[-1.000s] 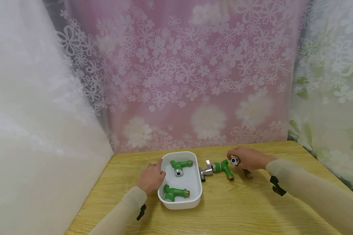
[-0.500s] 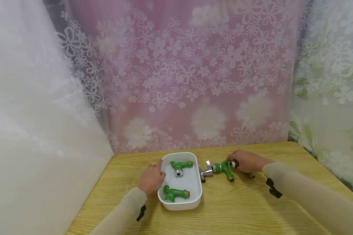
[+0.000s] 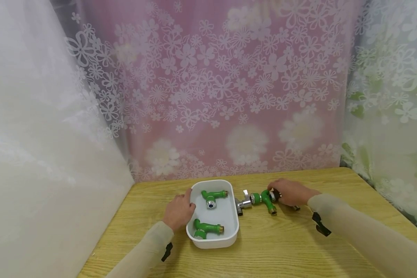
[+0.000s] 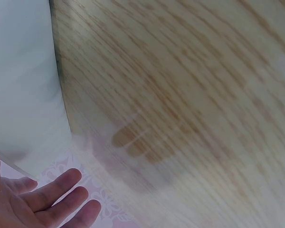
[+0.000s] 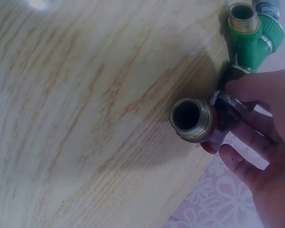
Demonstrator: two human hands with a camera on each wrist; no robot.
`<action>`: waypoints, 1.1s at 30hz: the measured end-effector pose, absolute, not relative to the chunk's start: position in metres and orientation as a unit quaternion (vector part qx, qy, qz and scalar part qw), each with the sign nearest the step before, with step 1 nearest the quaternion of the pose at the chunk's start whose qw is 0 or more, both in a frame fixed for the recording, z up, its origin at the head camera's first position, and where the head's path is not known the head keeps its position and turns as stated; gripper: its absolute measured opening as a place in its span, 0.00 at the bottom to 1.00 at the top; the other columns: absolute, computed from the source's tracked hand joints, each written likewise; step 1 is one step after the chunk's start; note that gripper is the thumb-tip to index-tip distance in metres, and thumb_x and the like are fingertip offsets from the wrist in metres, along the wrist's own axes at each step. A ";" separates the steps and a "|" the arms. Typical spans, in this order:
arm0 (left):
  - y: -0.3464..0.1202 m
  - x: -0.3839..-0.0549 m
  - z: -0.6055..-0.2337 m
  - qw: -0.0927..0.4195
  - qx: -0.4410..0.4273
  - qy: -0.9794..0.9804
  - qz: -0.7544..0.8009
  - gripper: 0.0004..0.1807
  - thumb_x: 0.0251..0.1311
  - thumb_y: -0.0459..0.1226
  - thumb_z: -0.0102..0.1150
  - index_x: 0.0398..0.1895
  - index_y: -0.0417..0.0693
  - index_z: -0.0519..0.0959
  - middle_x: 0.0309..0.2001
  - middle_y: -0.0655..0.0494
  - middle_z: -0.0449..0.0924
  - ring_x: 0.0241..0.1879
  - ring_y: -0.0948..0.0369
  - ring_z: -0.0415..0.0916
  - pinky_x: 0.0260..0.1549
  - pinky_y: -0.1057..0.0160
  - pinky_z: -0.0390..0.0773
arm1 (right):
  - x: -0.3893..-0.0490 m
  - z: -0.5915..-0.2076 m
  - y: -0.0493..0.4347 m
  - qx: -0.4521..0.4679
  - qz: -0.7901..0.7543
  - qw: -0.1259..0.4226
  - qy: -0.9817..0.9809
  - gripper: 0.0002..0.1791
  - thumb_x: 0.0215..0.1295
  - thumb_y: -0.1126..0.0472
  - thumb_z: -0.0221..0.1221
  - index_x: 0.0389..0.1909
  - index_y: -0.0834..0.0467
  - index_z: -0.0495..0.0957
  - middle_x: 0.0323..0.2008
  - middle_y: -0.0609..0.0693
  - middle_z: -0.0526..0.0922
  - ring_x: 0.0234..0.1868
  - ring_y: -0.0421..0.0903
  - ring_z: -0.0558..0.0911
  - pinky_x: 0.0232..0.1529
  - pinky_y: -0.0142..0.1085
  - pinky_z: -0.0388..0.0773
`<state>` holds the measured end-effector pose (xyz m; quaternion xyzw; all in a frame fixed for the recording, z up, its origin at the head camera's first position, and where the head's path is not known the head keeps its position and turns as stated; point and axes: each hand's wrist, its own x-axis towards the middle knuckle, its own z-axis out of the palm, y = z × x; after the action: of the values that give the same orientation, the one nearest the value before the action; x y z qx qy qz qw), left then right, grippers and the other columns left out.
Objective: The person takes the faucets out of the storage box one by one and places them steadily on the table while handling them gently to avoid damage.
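Observation:
My right hand (image 3: 292, 192) grips a dark tap with silver trim (image 5: 228, 107) between thumb and fingers. Its threaded inlet points toward the right wrist camera. The tap's chrome end (image 3: 273, 195) meets a green tap (image 3: 266, 199) lying on the table; whether they touch I cannot tell. Left of that is a chrome tap with a lever (image 3: 244, 202), against the tub. At the left rim of the white tub (image 3: 213, 244) rests my left hand (image 3: 179, 210), its fingers (image 4: 61, 185) loosely extended outside the wall. Inside lie an upper green tap (image 3: 213, 195) and a lower green tap (image 3: 208, 227).
The wood-grain table (image 3: 281, 247) extends in front of the tub and toward both sides. A pink flowered curtain (image 3: 229, 96) hangs along its back edge. Pale sheets hang at the left (image 3: 55, 154) and right (image 3: 389, 116).
My right hand has shifted slightly left and forward, lowering and turning the dark tap toward the green tap on the table. The left hand and tub stay put.

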<state>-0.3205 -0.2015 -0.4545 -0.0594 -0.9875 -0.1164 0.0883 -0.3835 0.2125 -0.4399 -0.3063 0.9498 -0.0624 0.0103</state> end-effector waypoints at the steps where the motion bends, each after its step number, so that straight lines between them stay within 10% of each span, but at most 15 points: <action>1: -0.201 -0.320 -0.455 0.089 -0.059 -0.987 -0.117 0.30 0.69 0.43 0.52 0.73 0.45 0.65 0.52 0.43 0.84 0.50 0.48 0.81 0.45 0.46 0.82 | -0.383 -0.440 0.212 -0.306 -0.062 0.008 0.950 0.22 0.63 0.70 0.63 0.59 0.57 0.79 0.55 0.56 0.81 0.54 0.55 0.80 0.48 0.51 0.80; 33: -0.202 -0.322 -0.456 0.090 -0.061 -0.988 -0.107 0.31 0.69 0.43 0.52 0.74 0.45 0.63 0.51 0.44 0.84 0.48 0.49 0.82 0.44 0.47 0.83 | -0.386 -0.439 0.208 -0.305 -0.042 -0.003 0.951 0.23 0.63 0.64 0.66 0.60 0.59 0.78 0.56 0.57 0.81 0.56 0.57 0.80 0.51 0.53 0.80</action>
<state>-0.3222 -0.2024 -0.4564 -0.0614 -0.9883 -0.1067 0.0902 -0.3858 0.2081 -0.4391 -0.3050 0.9514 -0.0419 -0.0029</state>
